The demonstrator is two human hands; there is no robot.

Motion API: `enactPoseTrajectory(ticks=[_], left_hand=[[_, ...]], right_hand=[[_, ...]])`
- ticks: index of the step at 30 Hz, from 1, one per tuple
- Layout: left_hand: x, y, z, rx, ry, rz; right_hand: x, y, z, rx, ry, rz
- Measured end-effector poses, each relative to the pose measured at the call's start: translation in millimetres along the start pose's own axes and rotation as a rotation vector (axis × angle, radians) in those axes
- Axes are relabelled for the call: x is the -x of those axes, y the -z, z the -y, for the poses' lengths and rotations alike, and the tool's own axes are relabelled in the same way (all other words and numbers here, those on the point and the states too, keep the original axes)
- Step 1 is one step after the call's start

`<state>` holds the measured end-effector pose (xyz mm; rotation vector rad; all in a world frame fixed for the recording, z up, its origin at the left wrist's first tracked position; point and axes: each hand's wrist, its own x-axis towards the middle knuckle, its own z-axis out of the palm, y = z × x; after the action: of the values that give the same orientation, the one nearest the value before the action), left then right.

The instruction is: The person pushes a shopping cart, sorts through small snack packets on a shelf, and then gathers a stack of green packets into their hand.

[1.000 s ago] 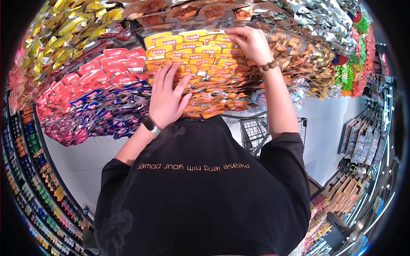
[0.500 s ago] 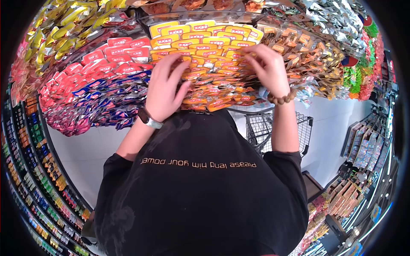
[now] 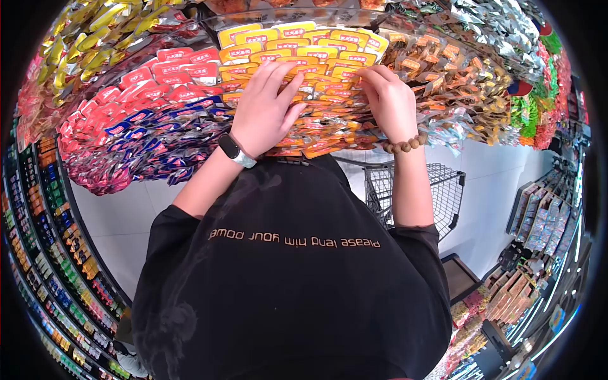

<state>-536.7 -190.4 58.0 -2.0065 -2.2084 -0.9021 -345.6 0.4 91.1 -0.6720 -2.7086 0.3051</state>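
Note:
Rows of yellow-and-orange snack packets [image 3: 294, 47] with red labels stand upright in the middle of the display. Over their left-centre part lies my left hand [image 3: 266, 104], fingers spread and fingertips touching the packet tops; its thumb points right. At the right side of the same rows is my right hand [image 3: 389, 104], its fingers bent inward and slightly apart against the packet edges. Neither hand visibly lifts a packet. Parts of the packets are covered by both hands.
Red packets [image 3: 180, 69] and dark blue packets [image 3: 158, 136] lie to the left. Brown-orange packets [image 3: 437, 63] fill the right section. A wire shopping cart [image 3: 443, 193] stands below right. Product shelves [image 3: 63, 253] curve along the left.
My left hand has shifted right, over the packets, with its fingers closer together. My right hand has moved slightly left and its finger-thumb gap has narrowed.

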Motion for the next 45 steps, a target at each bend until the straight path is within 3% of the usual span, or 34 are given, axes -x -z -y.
enactPoseTrajectory(ticks=[3,21,25,30,33,45], left_hand=[[2.4,-0.2,2.2,-0.008,-0.008,-0.003],[41.8,25.8,0.8,0.124,0.112,-0.064],[48.3,22.6,4.8,0.112,0.08,-0.068],[53.5,24.7,4.1,0.108,0.108,-0.088],[60.2,28.8,6.5,0.088,0.137,-0.108],[70.1,33.5,4.0,0.119,0.109,-0.082]], right_hand=[[-3.7,1.0,-2.5,0.011,-0.038,0.071],[-12.0,-3.7,-9.7,-0.02,0.101,0.051],[-5.6,5.7,-3.2,-0.196,0.049,-0.019],[25.3,7.0,19.5,-0.436,0.206,0.13],[45.1,-0.9,39.1,-0.433,0.16,0.191],[43.8,-20.0,61.4,-0.209,0.185,0.112]])
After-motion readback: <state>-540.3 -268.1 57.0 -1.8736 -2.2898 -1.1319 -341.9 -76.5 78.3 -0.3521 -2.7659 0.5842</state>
